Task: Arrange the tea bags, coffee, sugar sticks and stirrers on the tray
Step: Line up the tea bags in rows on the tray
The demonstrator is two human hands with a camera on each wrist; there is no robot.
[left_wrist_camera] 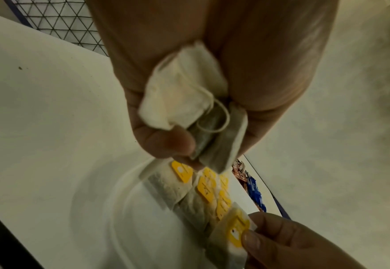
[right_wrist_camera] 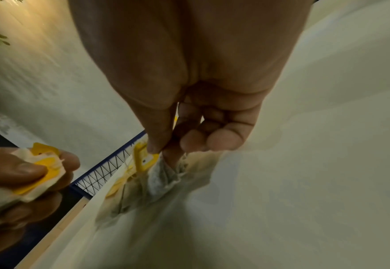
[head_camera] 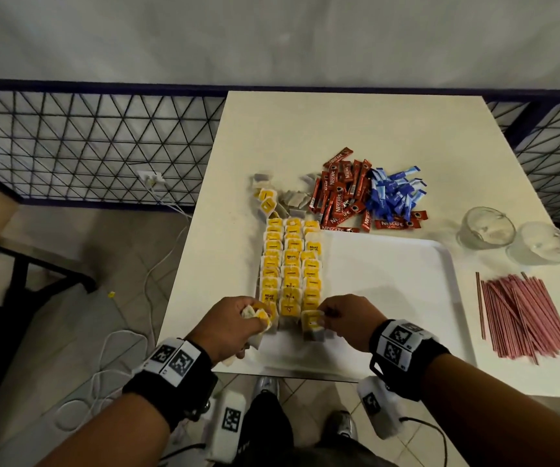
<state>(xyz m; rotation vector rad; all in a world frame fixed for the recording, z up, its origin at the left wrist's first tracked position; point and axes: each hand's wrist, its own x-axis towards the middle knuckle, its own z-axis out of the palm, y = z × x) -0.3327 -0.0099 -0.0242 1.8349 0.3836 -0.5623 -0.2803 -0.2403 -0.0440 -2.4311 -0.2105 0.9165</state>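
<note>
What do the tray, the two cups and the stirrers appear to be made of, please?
Tray: probably white plastic, smooth and matt, with a moulded raised rim.
Cups: clear glass or clear plastic; the table shows through and the rims glint.
Stirrers: thin red-and-white striped sticks, likely plastic; paper is possible, too small to tell.

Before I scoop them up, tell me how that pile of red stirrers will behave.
The red stirrers look thin and light, so probably bendy. They lie loose and fanned on the table, so likely to scatter or roll. A few may slip out of a loose grip.
</note>
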